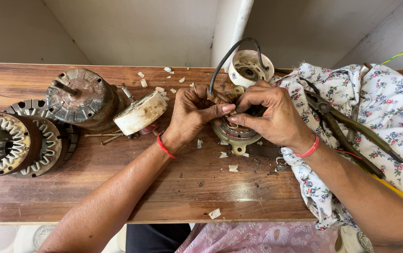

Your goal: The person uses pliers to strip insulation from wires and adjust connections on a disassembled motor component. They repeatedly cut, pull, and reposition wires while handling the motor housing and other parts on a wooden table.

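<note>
At the bench's far left sit two stators (5, 143), stacked overlapping, their pale windings facing up. Just right of them a grey motor housing (82, 98) lies tilted with its shaft pointing up and left, and a dirty white end cap (140, 112) leans against it, seemingly parked out of the working space. A few screws (103, 136) lie beneath them on the wooden bench (117, 197), with white plastic chips scattered across the top.

At centre, both hands meet over a small motor (236, 131) lying flat on the bench. The left hand (190, 117), a red thread at its wrist, curls around the motor's upper left side, thumb stretched across the top; it looks closed on the motor and its copper wires, likely steadying them. The right hand (269, 115) comes from the other side, thumb and forefinger pinched together at the motor's top, on something too small to make out, probably a wire end.

Behind the hands a white round cap (250, 68) stands with a black cable (229, 56) arching from it toward the motor. Right of that, pliers (346, 126) rest on a flowered cloth (388, 107), within easy reach of the right hand, the forearm lying over the cloth.
</note>
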